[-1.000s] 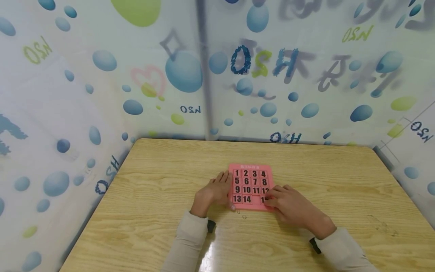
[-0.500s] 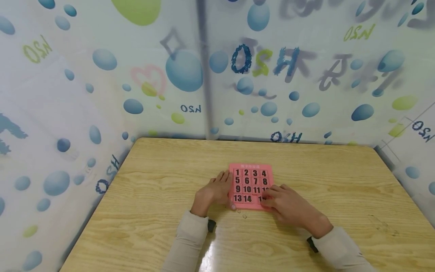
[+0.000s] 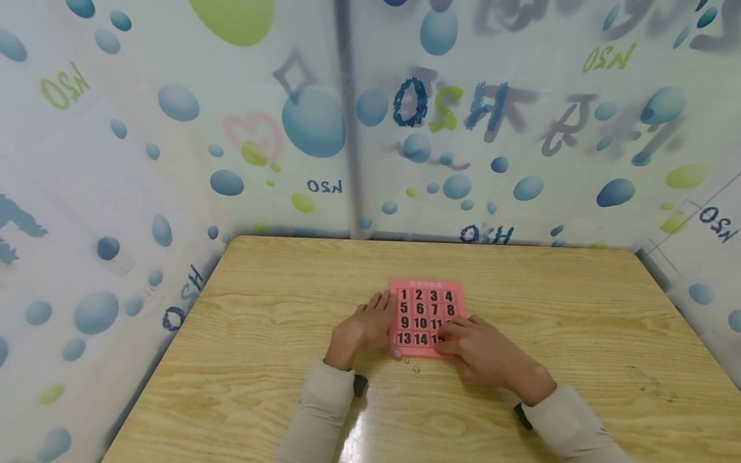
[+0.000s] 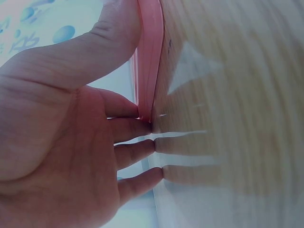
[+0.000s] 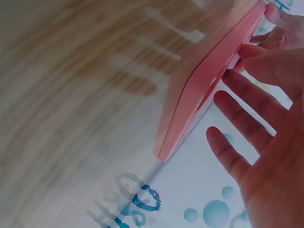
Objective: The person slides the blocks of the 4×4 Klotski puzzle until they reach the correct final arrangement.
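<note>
A pink sliding number puzzle [image 3: 427, 308] lies flat on the table. Its black-numbered tiles run in order from 1 at the top left; 12 is covered by fingers. My left hand [image 3: 370, 325] rests along the puzzle's left side, fingers straight, thumb by the lower left corner. In the left wrist view those fingers [image 4: 133, 154] reach past the pink edge to the tabletop. My right hand [image 3: 492, 354] lies over the lower right corner, fingertips touching the 15 tile [image 3: 435, 339], which sits beside 14. In the right wrist view its outer fingers [image 5: 244, 121] are spread and extended.
The puzzle is on a wood-grain table [image 3: 231, 360]. Behind it and at the sides hang white sheets [image 3: 260, 212] printed with blue and green drops. Two small ring-like marks [image 3: 412, 366] show just below the puzzle.
My right hand has moved left, sliding the 15 tile from the lower right into the place beside 14. My left hand has stayed still at the puzzle's side.
</note>
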`<action>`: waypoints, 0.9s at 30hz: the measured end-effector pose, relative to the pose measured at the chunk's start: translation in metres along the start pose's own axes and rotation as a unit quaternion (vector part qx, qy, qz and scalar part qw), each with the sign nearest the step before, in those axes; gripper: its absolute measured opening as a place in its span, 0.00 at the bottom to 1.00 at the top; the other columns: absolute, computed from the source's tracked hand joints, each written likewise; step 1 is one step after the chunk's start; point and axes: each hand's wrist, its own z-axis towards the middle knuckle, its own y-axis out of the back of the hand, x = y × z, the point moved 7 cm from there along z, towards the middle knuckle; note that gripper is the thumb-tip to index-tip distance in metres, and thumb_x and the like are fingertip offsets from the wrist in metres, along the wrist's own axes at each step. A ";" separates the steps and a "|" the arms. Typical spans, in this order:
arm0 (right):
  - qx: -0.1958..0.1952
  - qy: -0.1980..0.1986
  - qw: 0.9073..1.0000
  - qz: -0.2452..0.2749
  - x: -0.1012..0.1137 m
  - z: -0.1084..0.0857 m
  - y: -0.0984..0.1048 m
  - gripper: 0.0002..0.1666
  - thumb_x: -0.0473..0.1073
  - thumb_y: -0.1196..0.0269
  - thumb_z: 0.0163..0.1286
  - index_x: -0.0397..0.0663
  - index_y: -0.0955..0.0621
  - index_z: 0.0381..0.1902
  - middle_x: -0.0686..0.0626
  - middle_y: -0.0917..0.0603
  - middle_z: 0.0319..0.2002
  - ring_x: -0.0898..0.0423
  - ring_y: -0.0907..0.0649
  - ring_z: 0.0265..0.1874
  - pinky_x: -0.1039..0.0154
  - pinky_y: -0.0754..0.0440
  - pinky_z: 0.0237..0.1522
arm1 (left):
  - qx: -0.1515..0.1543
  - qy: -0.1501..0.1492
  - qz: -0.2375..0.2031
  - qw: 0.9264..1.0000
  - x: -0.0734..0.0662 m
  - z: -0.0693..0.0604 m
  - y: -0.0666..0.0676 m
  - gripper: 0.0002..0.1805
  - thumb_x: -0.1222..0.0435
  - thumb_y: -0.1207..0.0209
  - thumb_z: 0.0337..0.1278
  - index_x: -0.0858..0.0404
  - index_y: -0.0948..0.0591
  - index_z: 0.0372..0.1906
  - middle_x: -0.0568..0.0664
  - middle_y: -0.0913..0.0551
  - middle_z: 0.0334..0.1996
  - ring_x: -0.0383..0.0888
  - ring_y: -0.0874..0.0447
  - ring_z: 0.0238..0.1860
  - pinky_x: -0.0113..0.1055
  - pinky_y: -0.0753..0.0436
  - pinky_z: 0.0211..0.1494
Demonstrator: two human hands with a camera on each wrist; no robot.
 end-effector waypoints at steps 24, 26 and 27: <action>-0.016 -0.031 0.999 0.024 -0.015 -0.003 0.005 0.18 0.45 0.41 0.72 0.51 0.17 0.57 0.48 0.18 0.58 0.47 0.21 0.59 0.44 0.24 0.60 | -0.020 -0.027 -0.021 0.999 0.007 -0.003 0.001 0.60 0.46 0.32 0.55 0.64 0.58 0.80 0.56 0.59 0.80 0.54 0.62 0.80 0.52 0.49 0.79; -0.022 -0.052 0.998 0.010 -0.024 -0.006 0.007 0.21 0.48 0.41 0.73 0.49 0.19 0.61 0.46 0.19 0.60 0.45 0.22 0.61 0.42 0.25 0.61 | -0.055 -0.037 -0.010 0.998 0.009 -0.003 0.006 0.53 0.46 0.36 0.60 0.63 0.50 0.79 0.56 0.49 0.79 0.54 0.51 0.79 0.54 0.41 0.77; -0.025 -0.065 0.998 0.004 -0.030 -0.008 0.009 0.23 0.49 0.41 0.73 0.49 0.20 0.63 0.45 0.20 0.62 0.44 0.23 0.62 0.41 0.26 0.62 | -0.078 -0.041 -0.003 0.996 0.011 -0.003 0.010 0.48 0.46 0.38 0.62 0.63 0.46 0.78 0.55 0.43 0.77 0.55 0.46 0.77 0.55 0.38 0.75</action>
